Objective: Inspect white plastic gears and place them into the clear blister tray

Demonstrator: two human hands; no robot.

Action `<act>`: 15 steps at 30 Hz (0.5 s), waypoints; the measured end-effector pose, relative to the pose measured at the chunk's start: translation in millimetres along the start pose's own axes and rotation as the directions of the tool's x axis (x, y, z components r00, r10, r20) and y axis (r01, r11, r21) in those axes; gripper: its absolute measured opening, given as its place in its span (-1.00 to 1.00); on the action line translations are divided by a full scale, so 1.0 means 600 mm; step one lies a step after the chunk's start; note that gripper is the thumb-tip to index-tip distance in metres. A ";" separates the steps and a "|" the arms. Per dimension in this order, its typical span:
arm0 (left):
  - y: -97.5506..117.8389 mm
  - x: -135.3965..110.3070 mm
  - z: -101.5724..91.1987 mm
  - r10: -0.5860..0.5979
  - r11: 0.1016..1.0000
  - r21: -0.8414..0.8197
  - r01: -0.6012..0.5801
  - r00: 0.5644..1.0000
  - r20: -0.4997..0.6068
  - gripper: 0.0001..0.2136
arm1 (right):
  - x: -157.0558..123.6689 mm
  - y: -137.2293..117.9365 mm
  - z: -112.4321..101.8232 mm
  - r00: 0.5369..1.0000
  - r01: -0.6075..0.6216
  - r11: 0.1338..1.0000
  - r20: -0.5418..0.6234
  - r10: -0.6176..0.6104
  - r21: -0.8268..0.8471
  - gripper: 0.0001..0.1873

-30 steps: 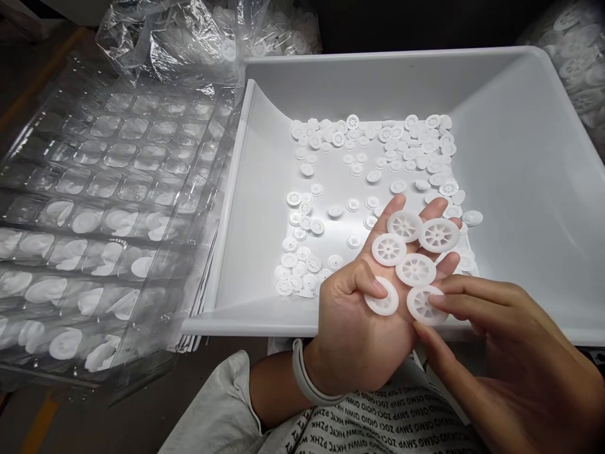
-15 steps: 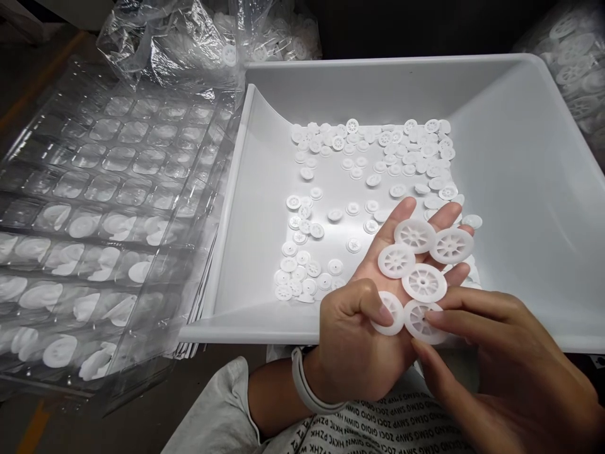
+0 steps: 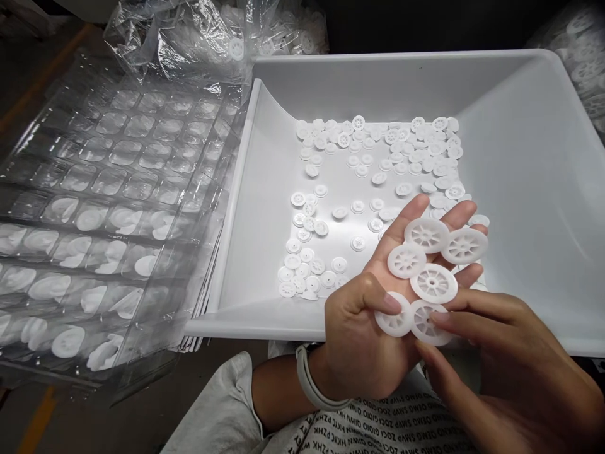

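Observation:
Palm up above the near part of a white bin [image 3: 510,189], my left hand [image 3: 363,340] carries several white plastic spoked wheels [image 3: 433,283]. Its thumb presses on the lowest left wheel [image 3: 396,318], and the others rest on the palm and fingers. My right hand [image 3: 510,359] pinches the lowest right wheel [image 3: 428,325] between thumb and fingers, against the edge of the left palm. Many loose white wheels [image 3: 358,243] lie on the bin floor, some piled along its far side. My left hand hides part of them.
On the left, clear plastic compartment trays [image 3: 106,180] are stacked, with white pieces in the nearer pockets. Behind them is a clear bag [image 3: 189,38] of white parts. Another bag [image 3: 588,63] of wheels stands at the far right. The bin's front rim [image 3: 255,328] runs below my hands.
The whole view has shifted slightly, so the bin and trays appear a little further right. Both hands keep the same hold on the wheels.

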State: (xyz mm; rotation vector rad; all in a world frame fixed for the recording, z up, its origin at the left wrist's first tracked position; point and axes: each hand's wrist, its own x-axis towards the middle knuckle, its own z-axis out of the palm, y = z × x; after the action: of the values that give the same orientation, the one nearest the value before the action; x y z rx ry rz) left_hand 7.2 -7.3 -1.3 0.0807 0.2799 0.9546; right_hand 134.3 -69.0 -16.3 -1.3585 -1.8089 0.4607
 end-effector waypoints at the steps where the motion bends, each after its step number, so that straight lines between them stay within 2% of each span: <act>1: 0.000 0.000 -0.001 0.002 1.000 0.002 -0.002 1.000 -0.006 -0.22 | 0.000 0.000 0.000 1.000 -0.009 1.000 -0.003 0.009 -0.002 -0.56; 6: -0.003 0.001 -0.002 0.012 0.999 -0.033 -0.013 1.000 -0.020 -0.29 | 0.001 0.000 0.002 1.000 -0.026 0.999 0.002 0.026 0.028 -0.55; 10: -0.004 0.002 -0.002 0.038 0.998 -0.046 -0.041 0.998 -0.049 -0.38 | 0.000 0.003 0.005 0.999 -0.051 0.994 0.012 0.050 0.096 -0.46; 12: -0.003 0.002 -0.002 0.049 0.998 -0.043 -0.052 0.997 -0.067 -0.41 | 0.000 0.004 0.003 0.997 -0.069 0.990 -0.021 0.072 0.126 -0.41; 15: -0.002 0.003 -0.002 0.045 0.998 -0.038 -0.048 0.997 -0.067 -0.42 | 0.001 0.008 -0.006 0.998 -0.057 0.996 -0.034 0.059 0.073 -0.38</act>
State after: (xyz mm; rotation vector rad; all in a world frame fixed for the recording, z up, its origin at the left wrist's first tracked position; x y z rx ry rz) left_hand 9.1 -6.5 -3.0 0.0191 0.3209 1.0096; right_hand 140.0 -67.2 -16.9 -1.3641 -1.7111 0.5242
